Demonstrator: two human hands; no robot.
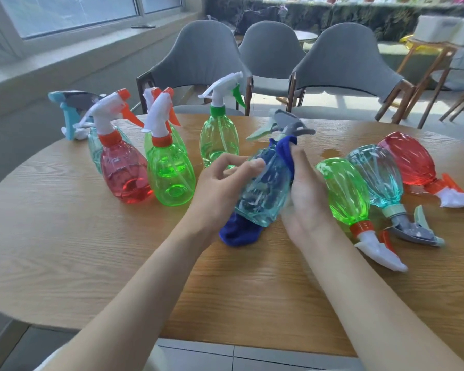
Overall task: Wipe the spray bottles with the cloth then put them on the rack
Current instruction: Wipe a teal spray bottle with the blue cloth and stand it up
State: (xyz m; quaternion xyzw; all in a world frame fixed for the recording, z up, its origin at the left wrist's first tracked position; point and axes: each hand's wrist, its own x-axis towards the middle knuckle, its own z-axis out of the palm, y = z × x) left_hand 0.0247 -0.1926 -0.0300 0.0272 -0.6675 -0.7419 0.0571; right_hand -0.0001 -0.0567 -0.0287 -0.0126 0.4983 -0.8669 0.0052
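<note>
Left hand [225, 180] grips the teal bottle [265, 194], tilted nozzle-up and away; right hand [306, 202] clasps cloth [239, 234] against it.

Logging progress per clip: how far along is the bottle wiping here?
Done: unclear; the standing bottles on the left may be wiped, but no rack is in view. In hand: the left hand grips a teal bottle while the right hand holds the blue cloth against it. Left: three lying bottles on the right, then racking all.
</note>
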